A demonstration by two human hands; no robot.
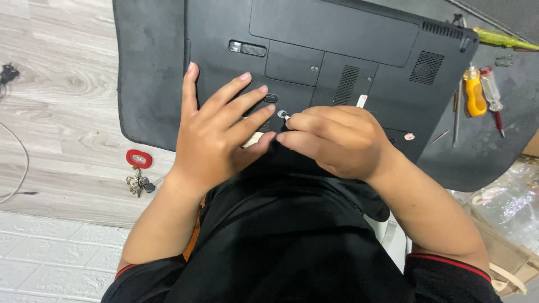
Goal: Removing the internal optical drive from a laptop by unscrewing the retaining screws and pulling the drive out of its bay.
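Head view: a black laptop (pixel 337 50) lies underside up on a dark mat (pixel 149 73) on the wood-grain counter (pixel 62 101). The left hand (pixel 216 134) rests flat on the laptop's base, fingers spread and extended, gripping nothing; it appears to steady the case. The right hand (pixel 339 140) is curled closed, its fingertips pinching a small silver-tipped item (pixel 284 116), seemingly a short driver bit or screw, set against the base just below an oval rubber foot (pixel 270 98). Which of the two it is cannot be told at this size.

Noted nearby: a yellow-handled screwdriver (pixel 475 92) and a clear-and-red-handled screwdriver (pixel 494 95) on the mat to the right, well apart from both hands; a key bunch with a red tag (pixel 138 168) on the counter to the left.

Risk, as judged: the pinched item is small and held only at the fingertips. A slip could drop it onto the dark mat or into the person's dark clothing, where it would be hard to find. Tilted pressure could mar the screw head or scratch the plastic.
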